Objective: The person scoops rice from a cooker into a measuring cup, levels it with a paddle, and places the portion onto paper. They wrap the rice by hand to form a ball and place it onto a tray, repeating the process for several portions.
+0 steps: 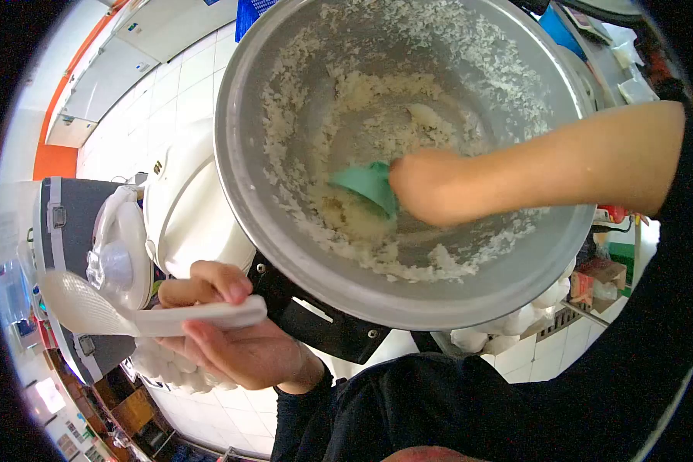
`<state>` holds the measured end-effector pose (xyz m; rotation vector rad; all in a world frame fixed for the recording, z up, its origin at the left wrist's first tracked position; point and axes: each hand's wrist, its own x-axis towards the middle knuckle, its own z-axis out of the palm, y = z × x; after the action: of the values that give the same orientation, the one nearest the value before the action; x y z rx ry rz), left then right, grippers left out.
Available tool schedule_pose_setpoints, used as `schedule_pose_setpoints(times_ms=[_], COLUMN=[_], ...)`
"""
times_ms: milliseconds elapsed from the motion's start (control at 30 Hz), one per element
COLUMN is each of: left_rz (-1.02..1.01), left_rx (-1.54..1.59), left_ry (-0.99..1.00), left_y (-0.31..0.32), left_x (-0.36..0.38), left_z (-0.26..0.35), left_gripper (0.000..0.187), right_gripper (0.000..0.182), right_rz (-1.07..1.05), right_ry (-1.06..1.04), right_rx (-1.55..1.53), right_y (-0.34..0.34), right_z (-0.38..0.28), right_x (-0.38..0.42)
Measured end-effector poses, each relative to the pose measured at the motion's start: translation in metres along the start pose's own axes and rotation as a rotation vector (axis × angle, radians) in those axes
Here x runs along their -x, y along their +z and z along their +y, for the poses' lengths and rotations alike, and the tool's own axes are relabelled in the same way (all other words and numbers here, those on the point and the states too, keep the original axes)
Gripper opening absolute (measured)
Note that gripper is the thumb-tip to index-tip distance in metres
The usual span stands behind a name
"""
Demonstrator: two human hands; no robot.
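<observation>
A large metal pot fills the upper middle of the head view, its inner wall coated with stuck rice. My right hand is deep inside it, closed on a green scraper pressed against the bottom. Below the pot's rim, at the lower left, my left hand grips the handle of a white rice paddle, whose blade points left.
A white rice cooker with its lid open stands left of the pot. White tiled floor stretches behind. A black box sits at the left edge. Cardboard boxes lie at the right.
</observation>
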<state>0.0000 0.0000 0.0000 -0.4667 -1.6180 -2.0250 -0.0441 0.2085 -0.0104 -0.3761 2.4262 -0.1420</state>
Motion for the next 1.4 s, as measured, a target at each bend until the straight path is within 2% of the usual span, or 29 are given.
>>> schedule_pose_setpoints(times_ms=[100, 167, 300, 367, 400, 500, 600, 633, 700, 767, 800, 833, 900, 967, 1033, 1067, 1100, 1200, 1267, 1300, 1367, 1400], left_rz=[0.028, 0.125, 0.126, 0.153, 0.102, 0.042, 0.137, 0.142, 0.009, -0.04, -0.06, -0.083, -0.165, -0.479, -0.606, -0.684, -0.762, -0.809, -0.835, -0.857, -0.828, -0.866], left_rx=[-0.015, -0.083, -0.177, -0.137, -0.072, -0.032, 0.086, 0.096, 0.012, 0.103, 0.107, 0.11, 0.105, -0.044, -0.053, -0.024, 0.004, -0.004, -0.009, -0.004, -0.016, 0.008], left_ry=[-0.023, -0.028, 0.023, 0.05, 0.037, 0.008, -0.133, -0.116, -0.243, -0.213, -0.285, -0.349, -0.379, -0.713, -0.884, -0.884, -0.887, -0.944, -0.956, -0.966, -1.032, -1.065], left_y=[0.007, 0.012, 0.01, 0.012, 0.009, 0.005, 0.015, 0.015, 0.01, 0.01, 0.015, 0.018, 0.019, 0.022, 0.037, 0.042, 0.047, 0.063, 0.07, 0.072, 0.075, 0.074], left_x=[0.002, 0.001, 0.0, 0.0, 0.0, -0.002, -0.005, -0.007, -0.012, -0.02, -0.022, -0.025, -0.03, -0.031, -0.031, -0.032, -0.032, -0.032, -0.036, -0.037, -0.039, -0.04], left_z=[0.001, 0.002, -0.005, -0.006, -0.007, 0.0, 0.007, 0.012, 0.023, 0.03, 0.041, 0.05, 0.065, 0.077, 0.075, 0.069, 0.063, 0.056, 0.049, 0.047, 0.044, 0.04], left_gripper=[0.033, 0.028, 0.021, 0.019, 0.018, 0.021, 0.03, 0.03, 0.032, 0.032, 0.032, 0.031, 0.029, 0.027, 0.025, 0.025, 0.025, 0.025, 0.026, 0.026, 0.026, 0.027], right_gripper=[0.014, 0.011, 0.014, 0.013, 0.013, 0.018, 0.023, 0.024, 0.025, 0.033, 0.038, 0.038, 0.037, 0.035, 0.032, 0.03, 0.03, 0.025, 0.022, 0.022, 0.023, 0.023], right_rz=[-0.075, -0.297, -0.22, -0.143, -0.131, -0.074, -0.009, 0.02, 0.065, -0.098, -0.069, -0.044, 0.048, 0.084, 0.079, 0.229, 0.228, 0.233, 0.392, 0.379, 0.525, 0.513], right_ry=[-0.047, -0.135, -0.068, -0.017, -0.015, -0.033, -0.1, -0.168, -0.233, -0.077, -0.074, -0.077, -0.055, -0.057, -0.218, -0.15, -0.157, -0.221, -0.136, -0.135, -0.067, -0.066], right_rx=[0.013, 0.153, 0.125, 0.037, 0.043, 0.067, 0.026, -0.03, -0.072, -0.605, -0.718, -0.701, -1.031, -1.127, -1.411, -1.36, -1.357, -1.518, -1.401, -1.402, -1.221, -1.223], right_y=[0.001, -0.012, -0.025, -0.024, -0.026, -0.035, -0.039, -0.041, -0.041, -0.046, -0.045, -0.041, -0.034, -0.028, -0.022, -0.021, -0.02, -0.019, -0.017, -0.014, -0.01, -0.009], right_z=[-0.006, -0.014, -0.013, -0.01, -0.008, -0.002, 0.018, 0.027, 0.045, 0.061, 0.07, 0.079, 0.092, 0.093, 0.093, 0.085, 0.084, 0.08, 0.074, 0.073, 0.072, 0.071], right_x=[0.013, 0.026, 0.058, 0.071, 0.077, 0.095, 0.107, 0.109, 0.113, 0.117, 0.117, 0.116, 0.115, 0.115, 0.112, 0.115, 0.116, 0.116, 0.118, 0.117, 0.114, 0.115])
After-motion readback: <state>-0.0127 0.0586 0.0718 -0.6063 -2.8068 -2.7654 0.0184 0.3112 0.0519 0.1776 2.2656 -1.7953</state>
